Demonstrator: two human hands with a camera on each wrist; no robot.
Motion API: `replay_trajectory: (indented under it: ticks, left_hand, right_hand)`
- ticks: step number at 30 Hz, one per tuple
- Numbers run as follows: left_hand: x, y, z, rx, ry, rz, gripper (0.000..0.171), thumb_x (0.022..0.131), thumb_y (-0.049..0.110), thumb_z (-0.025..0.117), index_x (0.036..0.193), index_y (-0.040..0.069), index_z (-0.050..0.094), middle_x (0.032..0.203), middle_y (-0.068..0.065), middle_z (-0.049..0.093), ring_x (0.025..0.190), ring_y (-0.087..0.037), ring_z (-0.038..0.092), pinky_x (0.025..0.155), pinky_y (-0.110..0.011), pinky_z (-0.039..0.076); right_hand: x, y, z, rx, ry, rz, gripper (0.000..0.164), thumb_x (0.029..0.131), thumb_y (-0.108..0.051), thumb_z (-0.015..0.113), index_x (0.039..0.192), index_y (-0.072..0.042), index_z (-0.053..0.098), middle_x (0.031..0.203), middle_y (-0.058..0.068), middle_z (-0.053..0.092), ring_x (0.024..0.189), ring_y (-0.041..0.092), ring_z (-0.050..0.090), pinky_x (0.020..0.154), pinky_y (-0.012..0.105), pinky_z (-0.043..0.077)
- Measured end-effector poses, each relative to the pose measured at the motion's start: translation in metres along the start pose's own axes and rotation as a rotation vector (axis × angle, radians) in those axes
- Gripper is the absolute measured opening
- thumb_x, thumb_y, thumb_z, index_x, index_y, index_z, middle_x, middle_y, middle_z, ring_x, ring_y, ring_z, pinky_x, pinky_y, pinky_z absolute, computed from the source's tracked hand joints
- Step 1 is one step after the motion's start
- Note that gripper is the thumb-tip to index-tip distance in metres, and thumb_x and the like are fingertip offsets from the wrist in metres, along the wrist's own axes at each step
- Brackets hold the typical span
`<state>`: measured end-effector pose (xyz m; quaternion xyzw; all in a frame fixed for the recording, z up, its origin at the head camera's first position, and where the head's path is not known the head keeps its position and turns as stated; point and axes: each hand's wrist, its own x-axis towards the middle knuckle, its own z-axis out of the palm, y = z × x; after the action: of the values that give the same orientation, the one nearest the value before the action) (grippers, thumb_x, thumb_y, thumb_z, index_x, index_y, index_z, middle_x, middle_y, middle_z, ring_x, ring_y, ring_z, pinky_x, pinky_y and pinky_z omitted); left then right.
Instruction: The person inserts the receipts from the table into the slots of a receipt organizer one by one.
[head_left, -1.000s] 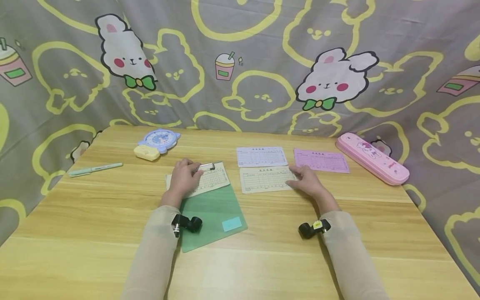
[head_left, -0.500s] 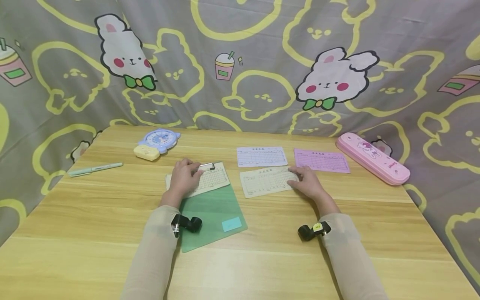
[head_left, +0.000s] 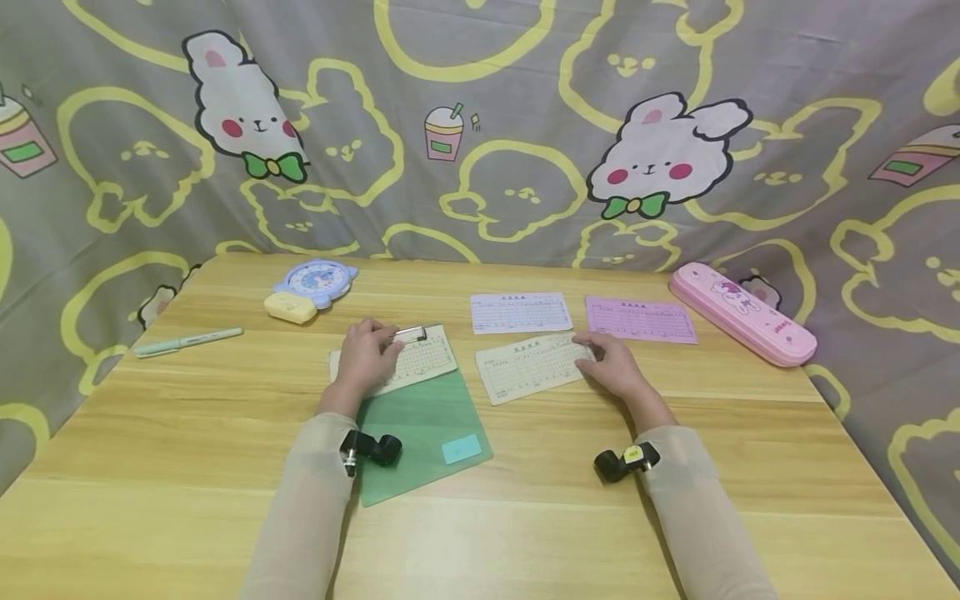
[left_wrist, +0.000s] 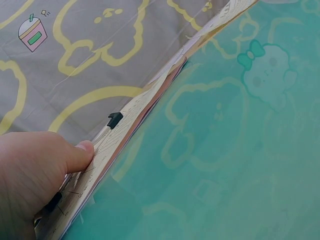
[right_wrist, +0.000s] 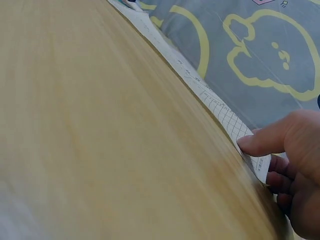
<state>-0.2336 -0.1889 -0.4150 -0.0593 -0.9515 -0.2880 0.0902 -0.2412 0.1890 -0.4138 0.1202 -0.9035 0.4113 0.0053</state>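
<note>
Right hand (head_left: 615, 365) pinches cream slip (head_left: 525, 371) at edge, seemingly clear of table (head_left: 540, 533).

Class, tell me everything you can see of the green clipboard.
The clipboard is a green, glossy, plastic-looking board lying at a slight angle on the wooden table. A metal-looking clip with black ends sits at its far edge, and a pale blue label near its near right corner. Printed cream papers cover its far part. The left hand grips the clip; whether it is open is unclear.

Clipboard (head_left: 420, 429) between pen (head_left: 191, 342) and pencil case (head_left: 742, 314)
</note>
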Motion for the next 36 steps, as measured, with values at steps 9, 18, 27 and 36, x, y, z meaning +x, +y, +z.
replay_trajectory:
  ticks: [9, 18, 27, 36]
  left_hand:
    - [0.000, 0.000, 0.001, -0.009, -0.007, -0.013, 0.035, 0.085, 0.023, 0.053, 0.114, 0.004, 0.056, 0.102, -0.012, 0.045, 0.095, -0.028, 0.036, 0.078, -0.041, 0.031]
    - [-0.001, 0.001, -0.001, -0.026, -0.005, -0.009, 0.034, 0.085, 0.023, 0.054, 0.113, 0.003, 0.056, 0.101, -0.013, 0.046, 0.095, -0.029, 0.036, 0.078, -0.042, 0.031]
    - [0.000, 0.001, 0.000, -0.033, -0.008, -0.014, 0.035, 0.085, 0.022, 0.054, 0.114, 0.003, 0.056, 0.102, -0.013, 0.045, 0.096, -0.029, 0.036, 0.078, -0.042, 0.031]
    - [0.000, 0.001, 0.000, -0.041, 0.011, 0.003, 0.034, 0.085, 0.020, 0.054, 0.113, 0.002, 0.056, 0.102, -0.014, 0.046, 0.097, -0.031, 0.036, 0.079, -0.043, 0.030]
  right_hand:
    - [0.000, 0.002, -0.002, 0.148, 0.019, 0.006, 0.027, 0.077, 0.000, 0.058, 0.104, 0.001, 0.060, 0.095, 0.016, 0.054, 0.079, 0.024, 0.044, 0.069, 0.034, 0.037]
    - [-0.002, 0.001, -0.005, 0.228, -0.064, 0.017, 0.028, 0.077, 0.005, 0.056, 0.104, 0.003, 0.059, 0.107, 0.019, 0.052, 0.081, 0.025, 0.045, 0.066, 0.031, 0.039]
    - [-0.003, -0.002, -0.006, 0.198, -0.075, 0.062, 0.029, 0.075, 0.005, 0.055, 0.104, 0.007, 0.058, 0.090, 0.018, 0.053, 0.062, 0.015, 0.043, 0.051, 0.022, 0.038]
    - [-0.001, -0.010, -0.012, 0.173, -0.035, 0.128, 0.032, 0.076, 0.003, 0.052, 0.107, 0.004, 0.057, 0.096, 0.019, 0.053, 0.061, 0.015, 0.045, 0.047, 0.023, 0.039]
